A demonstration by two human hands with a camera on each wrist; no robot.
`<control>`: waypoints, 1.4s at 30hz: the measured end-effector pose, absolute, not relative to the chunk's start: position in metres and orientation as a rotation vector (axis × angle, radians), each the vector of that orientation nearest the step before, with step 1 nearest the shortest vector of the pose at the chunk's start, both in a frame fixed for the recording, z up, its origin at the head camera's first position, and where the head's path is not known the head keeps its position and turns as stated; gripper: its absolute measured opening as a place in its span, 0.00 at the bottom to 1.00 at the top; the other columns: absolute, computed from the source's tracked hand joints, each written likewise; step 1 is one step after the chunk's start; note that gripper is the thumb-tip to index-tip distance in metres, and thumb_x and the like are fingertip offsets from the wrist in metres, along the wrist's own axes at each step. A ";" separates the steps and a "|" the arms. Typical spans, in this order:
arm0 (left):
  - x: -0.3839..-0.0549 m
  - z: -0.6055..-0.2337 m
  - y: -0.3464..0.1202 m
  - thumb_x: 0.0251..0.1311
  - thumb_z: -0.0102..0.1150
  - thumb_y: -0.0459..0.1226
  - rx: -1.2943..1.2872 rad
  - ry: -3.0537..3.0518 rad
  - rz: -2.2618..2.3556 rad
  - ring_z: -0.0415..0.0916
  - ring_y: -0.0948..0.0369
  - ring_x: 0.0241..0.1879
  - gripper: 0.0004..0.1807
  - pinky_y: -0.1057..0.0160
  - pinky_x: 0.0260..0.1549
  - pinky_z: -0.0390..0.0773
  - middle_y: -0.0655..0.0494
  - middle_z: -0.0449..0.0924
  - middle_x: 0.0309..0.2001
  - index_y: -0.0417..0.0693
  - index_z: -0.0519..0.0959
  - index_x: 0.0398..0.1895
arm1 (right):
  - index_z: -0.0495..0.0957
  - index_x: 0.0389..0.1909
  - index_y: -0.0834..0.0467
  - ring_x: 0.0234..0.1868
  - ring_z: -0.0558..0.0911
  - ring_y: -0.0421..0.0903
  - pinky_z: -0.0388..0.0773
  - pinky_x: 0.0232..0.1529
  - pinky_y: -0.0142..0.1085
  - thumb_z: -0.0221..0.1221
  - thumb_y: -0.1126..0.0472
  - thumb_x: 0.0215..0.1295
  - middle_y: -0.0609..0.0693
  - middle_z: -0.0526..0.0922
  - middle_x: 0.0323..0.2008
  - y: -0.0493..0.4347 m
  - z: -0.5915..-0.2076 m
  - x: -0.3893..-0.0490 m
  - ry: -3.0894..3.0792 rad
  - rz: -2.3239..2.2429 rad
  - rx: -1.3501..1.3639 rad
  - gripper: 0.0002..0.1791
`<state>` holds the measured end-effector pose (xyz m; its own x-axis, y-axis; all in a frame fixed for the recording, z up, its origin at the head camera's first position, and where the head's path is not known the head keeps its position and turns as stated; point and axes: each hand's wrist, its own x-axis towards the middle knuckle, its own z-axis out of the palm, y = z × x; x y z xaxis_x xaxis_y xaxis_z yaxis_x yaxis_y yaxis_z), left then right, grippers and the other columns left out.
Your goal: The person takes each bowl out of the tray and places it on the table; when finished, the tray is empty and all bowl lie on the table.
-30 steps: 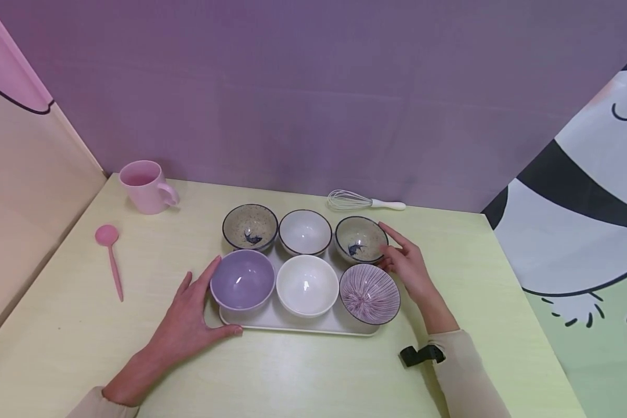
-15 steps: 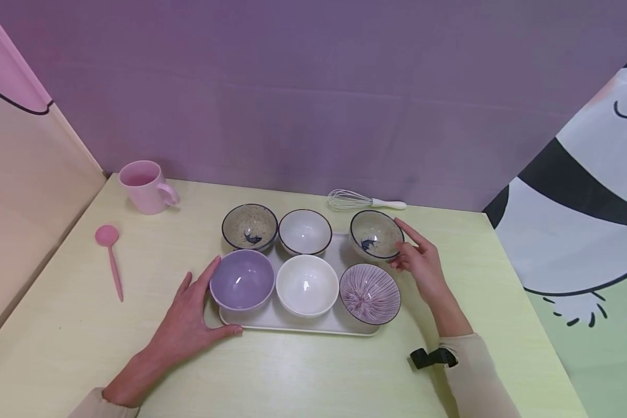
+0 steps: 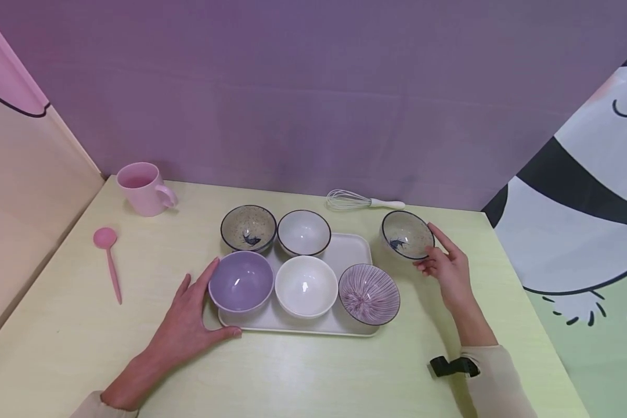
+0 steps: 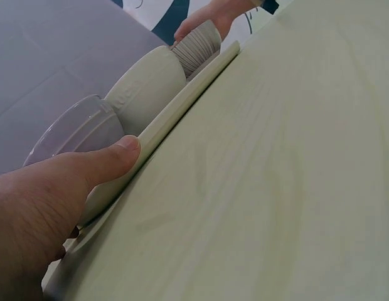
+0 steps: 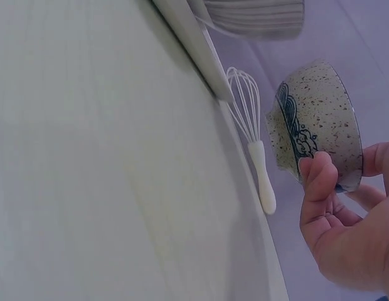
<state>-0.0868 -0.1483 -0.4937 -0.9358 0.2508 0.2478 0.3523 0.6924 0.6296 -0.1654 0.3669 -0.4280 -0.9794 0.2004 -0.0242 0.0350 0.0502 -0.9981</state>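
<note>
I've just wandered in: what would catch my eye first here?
Probably the speckled, dark-rimmed bowl gripped in the right hand, held up off the table to the right of the white tray. Next, the purple bowl at that tray's front left, beside the left hand. Then perhaps the pink mug, standing at the far left.

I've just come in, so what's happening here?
A person's right hand holds a speckled bowl in the air, to the right of a white tray. The left hand rests at the tray's near left corner. Five other bowls sit on the tray; a whisk, pink mug and pink spoon are on the table.
</note>
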 end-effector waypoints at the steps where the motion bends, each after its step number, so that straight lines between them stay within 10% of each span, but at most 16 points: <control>1: -0.086 -0.494 -0.148 0.43 0.91 0.56 -0.492 -2.760 -1.071 0.65 0.36 0.80 0.78 0.41 0.90 0.44 0.37 0.64 0.84 0.51 0.48 0.92 | 0.62 0.88 0.58 0.23 0.86 0.36 0.85 0.26 0.25 0.49 0.69 0.85 0.44 0.89 0.26 0.370 -0.428 -0.165 -2.180 2.069 -0.256 0.33; 42: -0.087 -0.493 -0.148 0.44 0.92 0.55 -0.492 -2.777 -1.094 0.65 0.36 0.81 0.78 0.42 0.90 0.42 0.37 0.64 0.84 0.49 0.48 0.92 | 0.59 0.90 0.52 0.20 0.88 0.39 0.81 0.20 0.25 0.47 0.68 0.84 0.45 0.89 0.23 0.477 -0.433 -0.147 -1.849 2.070 -0.682 0.36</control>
<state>-0.0866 -0.1484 -0.4925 -0.9405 0.2551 0.2246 0.3397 0.6867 0.6426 -0.1474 0.4768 -0.4328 -0.8483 0.5054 -0.1578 0.0999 -0.1399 -0.9851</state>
